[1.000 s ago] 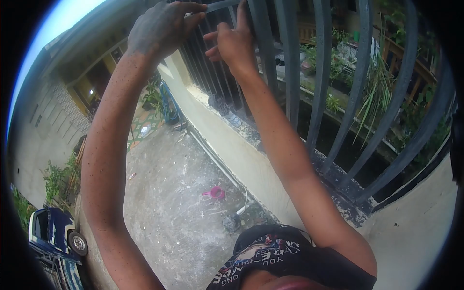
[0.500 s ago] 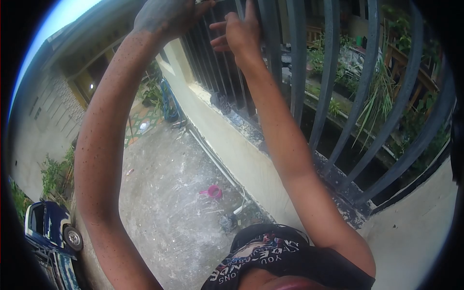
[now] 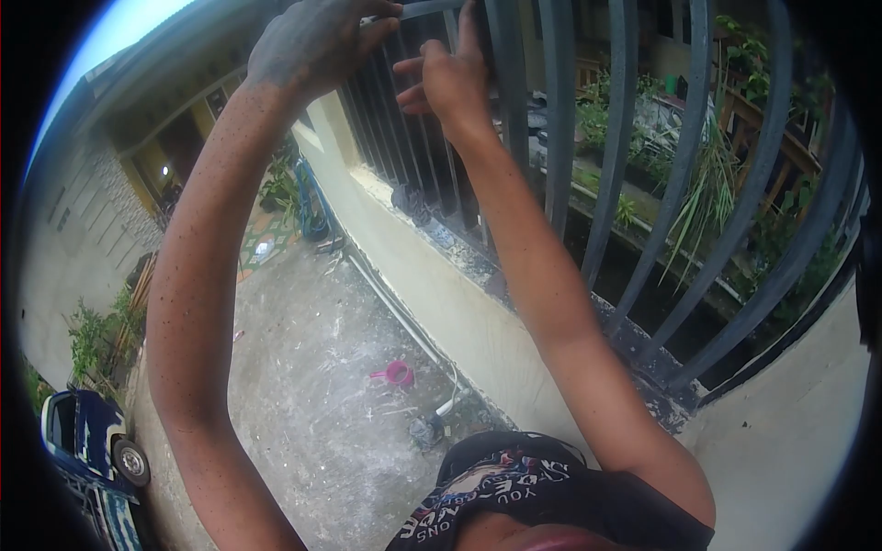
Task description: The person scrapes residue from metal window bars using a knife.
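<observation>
My left hand (image 3: 317, 41) is at the top of the view, its fingers closed on a pale narrow strip (image 3: 428, 8) that runs to the right in front of the dark metal bars. What kind of thing the strip is, I cannot make out. Just right of it is my right hand (image 3: 452, 81), raised beside the bars (image 3: 556, 110), with one finger pointing up near the strip's right end and the others spread to the left. The upper edge of the frame cuts off part of the left hand and that fingertip.
The bars stand on a low cream wall (image 3: 404, 248) with a rough ledge. On the concrete floor (image 3: 303, 367) lie a pink dipper (image 3: 399, 373) and a pipe (image 3: 395, 303) along the wall. Plants (image 3: 707, 184) grow behind the bars; a blue vehicle (image 3: 87, 427) stands lower left.
The view has tilted slightly, so the hands sit a little lower and further left. More of the pale strip shows between the hands. Their grip looks much the same.
</observation>
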Available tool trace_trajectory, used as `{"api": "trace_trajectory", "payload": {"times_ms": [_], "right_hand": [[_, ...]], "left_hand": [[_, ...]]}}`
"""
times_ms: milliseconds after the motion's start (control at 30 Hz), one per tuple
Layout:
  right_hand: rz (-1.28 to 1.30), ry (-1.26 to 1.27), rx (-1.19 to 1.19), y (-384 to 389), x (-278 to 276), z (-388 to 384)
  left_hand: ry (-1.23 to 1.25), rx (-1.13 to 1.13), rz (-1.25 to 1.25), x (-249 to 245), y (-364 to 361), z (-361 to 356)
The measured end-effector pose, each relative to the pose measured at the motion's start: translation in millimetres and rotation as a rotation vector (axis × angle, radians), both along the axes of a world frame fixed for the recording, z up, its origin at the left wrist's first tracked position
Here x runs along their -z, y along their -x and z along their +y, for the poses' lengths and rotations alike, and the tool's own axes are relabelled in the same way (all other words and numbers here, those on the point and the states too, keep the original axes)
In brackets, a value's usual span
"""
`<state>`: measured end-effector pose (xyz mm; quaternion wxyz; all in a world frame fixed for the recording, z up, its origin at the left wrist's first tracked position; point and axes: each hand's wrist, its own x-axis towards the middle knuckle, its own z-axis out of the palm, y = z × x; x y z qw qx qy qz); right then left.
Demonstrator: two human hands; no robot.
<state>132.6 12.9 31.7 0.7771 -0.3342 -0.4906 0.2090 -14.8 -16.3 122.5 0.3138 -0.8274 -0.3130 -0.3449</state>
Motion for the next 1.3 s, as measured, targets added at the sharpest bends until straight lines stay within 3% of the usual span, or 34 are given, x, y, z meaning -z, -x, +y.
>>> {"api": "trace_trajectory", "payload": {"times_ms": [100,233,1167,1233,1300], "right_hand": [[-0.001,-0.039,0.04,-1.0,-18.6,4.5],[0.013,-0.015,-0.042,-2.6,-8.4,-3.5],[-0.01,-0.068,0.004,-7.2,-36.2,-3.9],[0.003,0.012,0.016,-5.4,-29.9,7.2],[-0.147,-0.349,0.315,-4.3,0.7,52.3]], "left_hand": [[-0.094,0.061,0.0,-10.0,-6.2,-3.6],[-0.022,-0.04,0.027,-11.7,-7.5,-0.8],[-0.142,0.03,0.01,-25.5,-14.6,-3.8],[-0.092,-0.008,0.001,-22.5,-14.7,-10.2],[-0.126,-0.014,0.058,-13.3,-0.4,28.9]]}}
